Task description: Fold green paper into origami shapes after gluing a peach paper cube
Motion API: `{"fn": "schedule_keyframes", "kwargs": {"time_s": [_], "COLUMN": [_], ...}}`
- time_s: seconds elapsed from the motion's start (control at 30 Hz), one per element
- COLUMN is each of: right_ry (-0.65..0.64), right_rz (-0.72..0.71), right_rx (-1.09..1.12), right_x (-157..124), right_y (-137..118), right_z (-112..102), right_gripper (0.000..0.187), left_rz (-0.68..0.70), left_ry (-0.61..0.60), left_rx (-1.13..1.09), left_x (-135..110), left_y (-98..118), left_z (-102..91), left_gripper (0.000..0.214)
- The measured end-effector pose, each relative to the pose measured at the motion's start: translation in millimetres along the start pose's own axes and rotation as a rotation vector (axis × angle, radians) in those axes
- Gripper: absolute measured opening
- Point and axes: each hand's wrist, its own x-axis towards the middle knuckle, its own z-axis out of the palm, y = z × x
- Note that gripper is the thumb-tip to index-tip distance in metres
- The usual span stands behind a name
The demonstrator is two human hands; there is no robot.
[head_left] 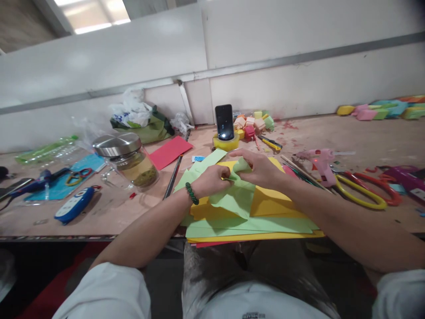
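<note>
A light green sheet of paper [234, 199], bent and partly folded, is between my hands over a stack of coloured paper. My left hand [214, 180], with a green bead bracelet [191, 193] at the wrist, pinches the sheet near its upper middle. On the other side my right hand [260, 170] grips a raised, curled part of the same sheet, its fingers bent round it. Beneath lie yellow paper [275, 203] and more green sheets [282, 225], their front edges reaching the table's edge. The fingertips are partly hidden by the paper.
Left stand a lidded glass mug [136, 166], a blue-and-white remote [75, 204] and a red sheet [171, 151]. A phone [225, 122] leans upright on a yellow tape roll [226, 142] behind. On the right lie a pink glue gun [320, 161], yellow-handled scissors [360, 195] and folded paper pieces [388, 109].
</note>
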Motion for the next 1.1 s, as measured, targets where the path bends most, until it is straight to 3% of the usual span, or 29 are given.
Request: {"fn": "schedule_keyframes", "kwargs": {"time_s": [0.23,0.47,0.6,0.67,0.73,0.83,1.0,1.1], "right_ry": [-0.021,0.048,0.078,0.127,0.169,0.167,0.156,0.182], "right_rz": [-0.033,-0.019,-0.054,-0.102,-0.203,-0.334,-0.323,-0.321], "right_rx": [0.023,0.014,0.104,0.139,0.086,-0.09,-0.2,-0.181], "right_x": [-1.1,-2.7,-5.0,-5.6,-5.4,-3.9,-1.2,-0.3], "right_y": [-4.7,-6.8,-9.8,-11.1,-11.3,-9.2,-4.0,-2.4], "right_z": [-0.4,6.5,11.7,9.7,5.6,1.5,4.1,4.0], "right_gripper": [0.046,0.04,0.04,0.028,0.013,0.009,0.003,0.011], "left_rz": [-0.038,-0.076,-0.025,0.012,0.036,0.062,0.055,0.051], "left_ry": [-0.03,-0.032,-0.075,-0.05,-0.013,0.025,0.105,0.033], "left_rx": [-0.022,-0.06,-0.177,-0.227,-0.253,-0.288,-0.351,-0.486], "left_x": [-0.7,-0.3,0.0,0.9,2.3,4.7,6.4,5.6], "left_y": [-3.1,-2.9,-1.4,-2.5,-4.7,-8.0,-9.3,-8.5], "left_z": [-0.5,-1.6,-2.3,-2.3,-1.5,1.3,4.6,3.2], "left_gripper": [0.006,0.008,0.012,0.015,0.015,0.016,0.017,0.019]}}
